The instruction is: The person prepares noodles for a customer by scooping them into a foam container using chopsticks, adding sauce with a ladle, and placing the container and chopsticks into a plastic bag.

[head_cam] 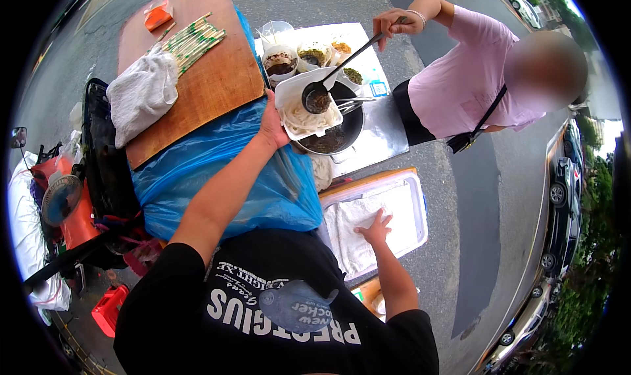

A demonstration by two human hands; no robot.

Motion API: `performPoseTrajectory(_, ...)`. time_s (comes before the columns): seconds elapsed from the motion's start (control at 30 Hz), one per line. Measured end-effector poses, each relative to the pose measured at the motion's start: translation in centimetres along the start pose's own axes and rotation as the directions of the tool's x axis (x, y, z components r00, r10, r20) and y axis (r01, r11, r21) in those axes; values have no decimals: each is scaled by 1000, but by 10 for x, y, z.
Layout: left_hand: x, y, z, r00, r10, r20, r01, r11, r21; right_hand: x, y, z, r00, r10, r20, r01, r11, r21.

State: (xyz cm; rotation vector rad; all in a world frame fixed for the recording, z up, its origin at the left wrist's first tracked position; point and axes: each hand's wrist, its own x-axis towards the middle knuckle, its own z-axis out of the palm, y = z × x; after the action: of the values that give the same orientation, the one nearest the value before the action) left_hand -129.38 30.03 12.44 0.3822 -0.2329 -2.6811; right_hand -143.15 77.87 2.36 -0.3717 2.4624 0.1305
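My left hand (pixel 274 123) grips the edge of an opened white foam takeout box (pixel 291 96) with pale noodles (pixel 301 120) in it. Over the noodles hangs a black ladle (pixel 316 98) holding dark broth or sauce. Another person's hand (pixel 394 22) grasps its handle from across the stand. Beneath the box is a metal pot (pixel 357 128) of dark liquid, partly covered by it. My right hand (pixel 377 228), fingers spread and holding nothing, is at a white towel (pixel 347 227) spread over a white plastic bin (pixel 423 212); whether it presses down, I cannot tell.
Tubs of sauce (pixel 281 65) and toppings (pixel 352 76) stand behind the pot. A wooden board (pixel 217 84) at left bears wrapped chopsticks (pixel 194 42) and a white cloth (pixel 143 89). Blue plastic sheeting (pixel 222 173) drapes below it. A person in pink (pixel 458 74) stands at right.
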Motion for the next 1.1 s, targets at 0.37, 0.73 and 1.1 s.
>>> performPoseTrajectory(0.37, 5, -2, -7, 996, -46, 74, 47, 999, -3, 7, 8, 8, 999, 26, -31, -26, 1000, -1)
performPoseTrajectory(0.73, 0, -1, 3, 999, -20, -30, 21, 999, 32, 6, 5, 5, 1000, 19, -9, -19, 999, 27)
performPoseTrajectory(1.1, 5, 1, -7, 996, -78, 37, 80, 996, -45, 3, 3, 3, 1000, 23, -10, -23, 999, 46)
